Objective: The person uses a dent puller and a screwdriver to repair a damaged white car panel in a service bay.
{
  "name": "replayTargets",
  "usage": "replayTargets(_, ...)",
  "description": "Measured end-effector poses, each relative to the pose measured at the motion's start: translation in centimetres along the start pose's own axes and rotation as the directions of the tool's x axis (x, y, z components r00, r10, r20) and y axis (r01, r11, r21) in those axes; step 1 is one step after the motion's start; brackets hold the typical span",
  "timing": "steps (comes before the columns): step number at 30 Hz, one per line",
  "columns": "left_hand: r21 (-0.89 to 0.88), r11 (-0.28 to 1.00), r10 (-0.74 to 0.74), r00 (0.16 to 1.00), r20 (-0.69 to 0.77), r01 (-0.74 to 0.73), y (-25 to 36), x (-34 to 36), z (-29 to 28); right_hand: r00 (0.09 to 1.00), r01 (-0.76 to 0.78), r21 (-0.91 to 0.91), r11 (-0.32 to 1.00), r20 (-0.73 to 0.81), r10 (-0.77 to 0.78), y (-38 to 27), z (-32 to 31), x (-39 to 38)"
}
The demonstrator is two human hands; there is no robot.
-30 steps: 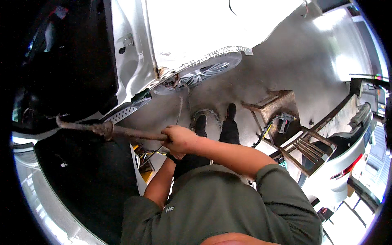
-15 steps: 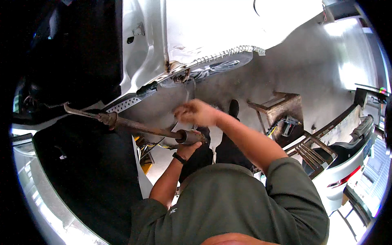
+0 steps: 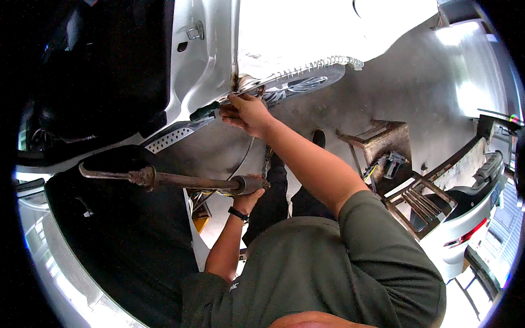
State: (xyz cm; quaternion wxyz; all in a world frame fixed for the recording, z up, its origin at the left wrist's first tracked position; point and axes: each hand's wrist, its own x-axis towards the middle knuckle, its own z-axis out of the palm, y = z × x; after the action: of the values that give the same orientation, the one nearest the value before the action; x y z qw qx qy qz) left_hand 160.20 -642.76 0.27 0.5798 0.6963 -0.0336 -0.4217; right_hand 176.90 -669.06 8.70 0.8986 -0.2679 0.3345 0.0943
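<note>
My left hand [image 3: 249,201] is closed around the thick sleeve end of a rusty slide hammer [image 3: 199,181]. Its bar points left and ends in a bent hook. My right hand [image 3: 249,113] reaches to the lower body edge of a white car [image 3: 306,33], beside the rear wheel [image 3: 306,85]. Its fingers are apart, with the tips at the panel edge and close to a dark green handle-like object [image 3: 205,111]; whether they touch that object I cannot tell. A row of wavy wire [image 3: 311,66] runs along the wheel arch.
An open car door with a dark inner panel [image 3: 120,229] stands at my left. To the right is a worn wooden stool [image 3: 383,142] with a tool on it. Beyond lie a slatted wooden stand [image 3: 421,199] and a detached bumper [image 3: 476,218]. A cable [image 3: 243,158] hangs near my legs.
My right hand has moved up and forward, from above my legs to the car's lower edge. My left hand still holds the slide hammer, which now lies more level.
</note>
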Motion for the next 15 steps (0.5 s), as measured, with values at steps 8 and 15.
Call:
replayTargets(8, 0.081, 0.996, 0.041, 0.999, -0.004, -0.041, -1.9, -1.0, -0.9, 0.998, 0.053, -0.098, 0.994, 0.035, -0.05, 4.5, 1.5, 1.6)
replayTargets(15, 0.128, 0.992, -0.01, 1.0, 0.02, 0.008, -1.0, -2.1, -0.3, 0.992, 0.08, -0.198, 0.977, 0.115, -0.058, 9.0, 3.1, 3.2)
